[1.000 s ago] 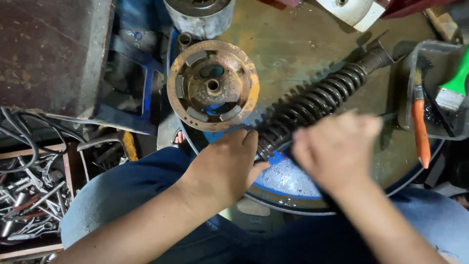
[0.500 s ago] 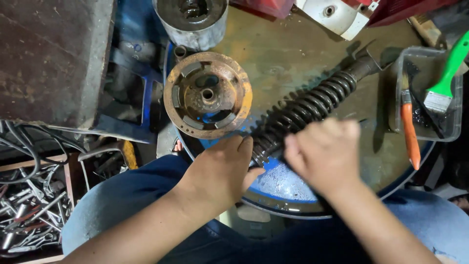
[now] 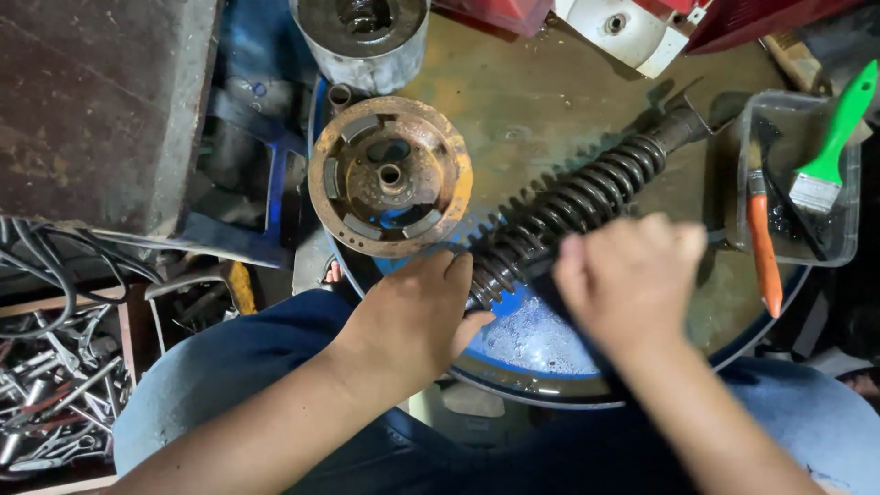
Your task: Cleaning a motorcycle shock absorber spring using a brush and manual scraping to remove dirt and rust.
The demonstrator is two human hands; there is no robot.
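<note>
Seen from the head camera, a person's left hand is closed around the near end of a black coil-spring shock absorber that lies slantwise across the top of a blue drum, while the right hand, curled and blurred, presses on the coils just beside it, possibly with a dark cloth beneath, though the view is too smeared to tell. A rusty slotted disc sits near the spring, with a green-handled brush in a clear tub at the far right. The step in hand looks like cleaning the spring, and working further up the coils would call for the left hand's firm hold so the part cannot roll.
</note>
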